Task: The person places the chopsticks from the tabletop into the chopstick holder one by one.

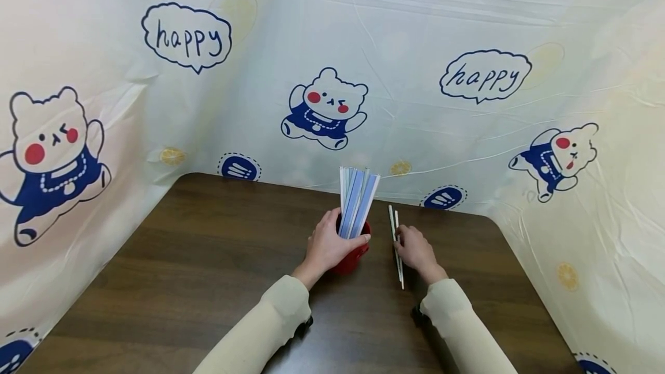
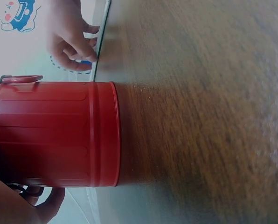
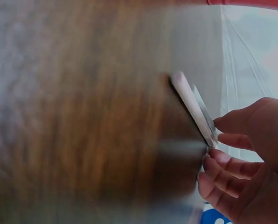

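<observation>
A small red metal bucket (image 1: 349, 261) with side handles stands on the table. My left hand (image 1: 328, 245) holds it around its upper part, thumb across the front near the rim. Out of the bucket rises a bundle of long blue-and-white straw-like sticks (image 1: 358, 201), leaning slightly right. To the bucket's right, two thin white sticks (image 1: 393, 229) lie lengthwise on the table, close together. My right hand (image 1: 417, 250) pinches at these sticks near their middle. In the right wrist view, thumb and fingers meet around the white sticks (image 3: 192, 100).
The brown wooden table (image 1: 208, 281) has rounded far corners. A pale curtain (image 1: 405, 27) printed with cartoon bears and "happy" bubbles hangs behind it and along both sides. A dark band shows under each cream sleeve (image 1: 275, 322).
</observation>
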`<move>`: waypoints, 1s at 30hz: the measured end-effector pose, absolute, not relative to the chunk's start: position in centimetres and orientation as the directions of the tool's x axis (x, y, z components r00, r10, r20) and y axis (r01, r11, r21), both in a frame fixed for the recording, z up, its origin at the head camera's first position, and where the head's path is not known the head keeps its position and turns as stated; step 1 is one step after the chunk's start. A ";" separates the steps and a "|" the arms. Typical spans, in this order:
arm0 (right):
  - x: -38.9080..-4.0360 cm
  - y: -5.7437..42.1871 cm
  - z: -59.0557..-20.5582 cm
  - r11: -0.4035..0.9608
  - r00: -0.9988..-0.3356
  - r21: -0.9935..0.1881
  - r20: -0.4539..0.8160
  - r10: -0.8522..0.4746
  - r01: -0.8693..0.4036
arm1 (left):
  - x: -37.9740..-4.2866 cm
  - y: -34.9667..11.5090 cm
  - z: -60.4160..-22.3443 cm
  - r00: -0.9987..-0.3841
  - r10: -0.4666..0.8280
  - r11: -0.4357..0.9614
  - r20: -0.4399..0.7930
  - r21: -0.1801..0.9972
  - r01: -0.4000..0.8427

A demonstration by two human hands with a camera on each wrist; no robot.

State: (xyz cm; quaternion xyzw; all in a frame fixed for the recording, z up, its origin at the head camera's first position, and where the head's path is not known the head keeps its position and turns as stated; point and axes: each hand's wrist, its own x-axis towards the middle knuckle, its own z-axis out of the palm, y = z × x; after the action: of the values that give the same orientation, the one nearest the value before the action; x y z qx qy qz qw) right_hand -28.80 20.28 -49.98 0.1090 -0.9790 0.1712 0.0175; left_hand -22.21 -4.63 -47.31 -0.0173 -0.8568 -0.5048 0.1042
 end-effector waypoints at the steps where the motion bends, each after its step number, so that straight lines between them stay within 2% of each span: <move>1: -28.7 20.2 -50.0 0.921 -0.975 -0.319 0.081 -0.208 -0.223 | -22.2 -4.6 -47.3 -0.978 -0.075 0.489 0.196 0.862 0.135; 5: -28.6 19.8 -49.9 0.923 -0.959 -0.272 0.149 -0.240 -0.273 | -22.1 -4.6 -47.2 -0.977 -0.073 0.487 0.199 0.862 0.139; 9: -28.8 19.5 -49.8 0.904 -0.921 -0.205 0.201 -0.335 -0.374 | -22.2 -4.6 -47.0 -0.978 -0.074 0.485 0.197 0.864 0.137; 14: -29.3 19.3 -49.7 0.864 -0.856 -0.083 0.213 -0.471 -0.496 | -22.3 -4.7 -47.0 -0.978 -0.077 0.485 0.192 0.865 0.132; 18: -29.4 19.3 -49.7 0.841 -0.828 -0.024 0.196 -0.525 -0.540 | -22.3 -4.7 -47.0 -0.979 -0.076 0.485 0.188 0.865 0.128; 23: -29.6 19.5 -50.1 0.832 -0.831 -0.100 0.190 -0.523 -0.546 | -22.1 -4.7 -47.2 -0.982 -0.075 0.480 0.173 0.869 0.117; 30: -29.7 20.5 -50.6 0.879 -0.904 -0.237 0.222 -0.366 -0.414 | -22.1 -4.7 -47.2 -0.982 -0.072 0.482 0.177 0.868 0.121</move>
State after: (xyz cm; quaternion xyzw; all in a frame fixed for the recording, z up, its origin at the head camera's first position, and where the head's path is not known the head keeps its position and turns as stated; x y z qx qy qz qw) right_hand -29.66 20.52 -50.61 0.2020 -0.9654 0.1408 0.0854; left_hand -22.08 -4.68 -47.17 -0.0144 -0.8555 -0.5089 0.0946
